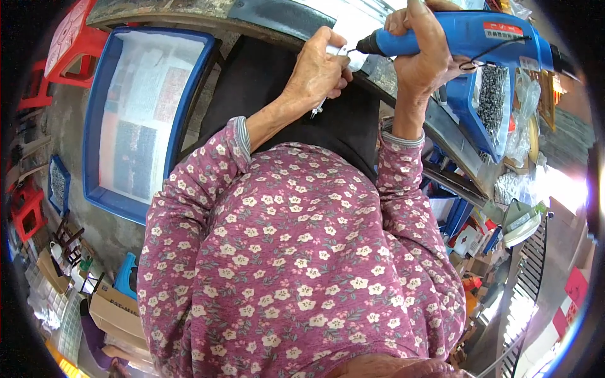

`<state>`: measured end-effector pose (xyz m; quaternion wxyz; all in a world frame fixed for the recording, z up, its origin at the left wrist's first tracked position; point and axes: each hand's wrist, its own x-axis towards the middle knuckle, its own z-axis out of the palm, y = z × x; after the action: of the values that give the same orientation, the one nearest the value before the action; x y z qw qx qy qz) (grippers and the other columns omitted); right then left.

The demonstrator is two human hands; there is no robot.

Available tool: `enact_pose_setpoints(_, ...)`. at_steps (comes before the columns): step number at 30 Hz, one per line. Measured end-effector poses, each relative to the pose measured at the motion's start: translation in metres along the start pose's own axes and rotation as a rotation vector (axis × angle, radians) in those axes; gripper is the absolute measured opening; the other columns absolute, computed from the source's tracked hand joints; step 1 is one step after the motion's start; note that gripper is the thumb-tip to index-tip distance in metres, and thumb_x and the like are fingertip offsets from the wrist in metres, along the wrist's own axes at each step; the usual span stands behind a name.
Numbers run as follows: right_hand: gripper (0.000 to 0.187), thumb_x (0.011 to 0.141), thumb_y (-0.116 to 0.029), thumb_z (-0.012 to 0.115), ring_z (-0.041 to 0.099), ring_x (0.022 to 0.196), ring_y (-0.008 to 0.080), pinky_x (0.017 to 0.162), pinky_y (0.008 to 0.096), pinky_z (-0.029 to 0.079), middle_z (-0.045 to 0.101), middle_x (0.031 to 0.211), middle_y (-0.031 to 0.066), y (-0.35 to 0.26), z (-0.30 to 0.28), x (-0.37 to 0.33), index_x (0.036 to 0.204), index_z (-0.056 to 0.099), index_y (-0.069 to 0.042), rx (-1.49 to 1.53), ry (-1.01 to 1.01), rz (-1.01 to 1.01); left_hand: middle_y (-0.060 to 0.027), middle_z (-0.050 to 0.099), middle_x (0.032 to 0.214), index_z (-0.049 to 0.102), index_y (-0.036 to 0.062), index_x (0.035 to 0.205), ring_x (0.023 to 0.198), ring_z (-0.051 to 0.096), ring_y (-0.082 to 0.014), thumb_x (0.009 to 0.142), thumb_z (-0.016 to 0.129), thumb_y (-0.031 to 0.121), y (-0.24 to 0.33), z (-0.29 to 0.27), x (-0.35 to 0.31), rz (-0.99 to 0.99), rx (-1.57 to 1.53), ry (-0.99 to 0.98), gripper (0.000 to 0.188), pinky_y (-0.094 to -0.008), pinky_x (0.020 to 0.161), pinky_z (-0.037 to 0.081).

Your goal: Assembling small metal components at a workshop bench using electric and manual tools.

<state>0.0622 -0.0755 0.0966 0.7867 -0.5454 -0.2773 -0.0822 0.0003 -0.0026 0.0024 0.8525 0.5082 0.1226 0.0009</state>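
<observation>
My right hand is wrapped round a blue electric screwdriver, held level with its black nose toward the left. The thin bit points at a small white part pinched in the fingers of my left hand. Whether the bit touches the part is too small to tell. A small shiny metal piece sticks out below my left fingers. Both hands are at the near edge of the workbench, over my black-clad lap.
Left of me stands a large blue tray with a pale lining. Red plastic stools are beyond it. At right, a blue bin holds many small dark parts. A cardboard box and another person appear at lower left.
</observation>
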Motion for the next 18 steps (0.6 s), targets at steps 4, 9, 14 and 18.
enact_pose_setpoints(4,0.021,0.074,-0.003,0.063,0.051,0.047,0.0135,0.045,0.0255,0.042,0.052,0.061,0.0055,0.004,0.009,-0.003,0.089,0.049,0.002,-0.059,0.023,0.013,-0.0113,0.053,0.063,0.036,0.0007,0.105,0.045,0.042,-0.0083,0.083,0.047,0.000,0.002,-0.004,-0.003,0.009,-0.004,0.033,0.024,-0.0194,0.034,0.028)
enact_pose_setpoints(9,0.021,0.073,-0.004,0.066,0.052,0.047,0.0112,0.044,0.0241,0.042,0.055,0.060,0.0037,0.020,0.002,0.006,0.087,0.052,0.002,0.270,-0.055,-0.064,-0.0104,0.053,0.064,0.037,0.0013,0.105,0.045,0.042,-0.0083,0.084,0.046,0.000,-0.001,0.000,-0.001,-0.018,0.024,0.045,0.023,-0.0191,0.034,0.029)
enact_pose_setpoints(14,0.018,0.074,-0.002,0.065,0.051,0.047,0.0105,0.044,0.0238,0.042,0.054,0.060,0.0035,0.004,0.004,-0.002,0.086,0.052,0.001,-0.108,0.014,-0.030,-0.0098,0.053,0.064,0.037,0.0014,0.103,0.047,0.044,-0.0096,0.084,0.046,0.001,0.002,0.000,-0.003,-0.021,0.032,0.053,0.021,-0.0211,0.036,0.032)
enact_pose_setpoints(18,0.019,0.073,-0.002,0.065,0.052,0.047,0.0106,0.045,0.0236,0.042,0.055,0.060,0.0039,0.012,0.001,0.002,0.087,0.052,0.001,0.057,-0.084,-0.184,-0.0094,0.052,0.063,0.038,0.0010,0.103,0.048,0.046,-0.0112,0.084,0.046,0.002,0.001,-0.004,-0.003,-0.024,0.037,0.034,0.021,-0.0226,0.038,0.036)
